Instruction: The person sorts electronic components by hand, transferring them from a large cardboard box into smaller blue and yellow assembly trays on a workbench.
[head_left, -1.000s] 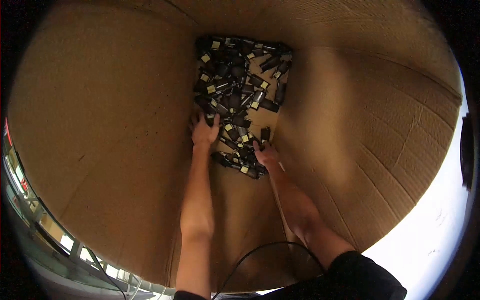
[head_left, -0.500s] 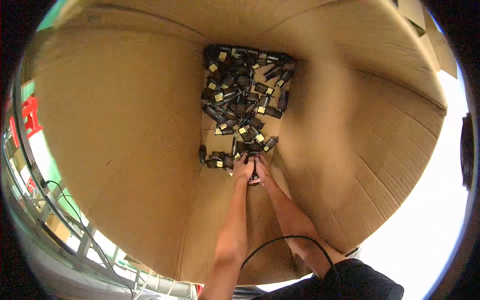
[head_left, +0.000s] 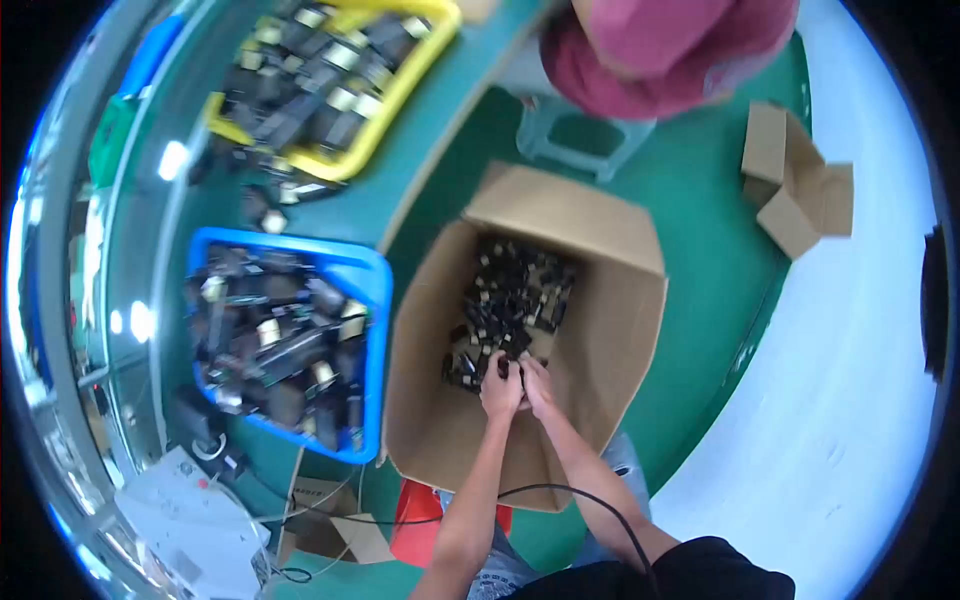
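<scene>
My left hand (head_left: 499, 388) and my right hand (head_left: 537, 386) are side by side inside a large open cardboard box (head_left: 600, 215). Both are closed around a dark clump of small parts (head_left: 513, 368), which the fingers partly hide; its exact kind is unclear. Beyond the hands, a heap of small black parts with pale yellow labels (head_left: 510, 290) covers much of the box's bottom. Some of these parts also lie just left of my left hand.
On the green worktable at left stand a blue basket (head_left: 376, 330) and a yellow basket (head_left: 445, 40), both full of similar dark parts. A person in dark red (head_left: 640, 60) is at the far side, by a pale stool (head_left: 570, 165). A black cable (head_left: 590, 495) crosses my forearms.
My view has risen out of the box, so its rim, the worktable and baskets now show. Both hands remain together inside the box, around dark parts.
</scene>
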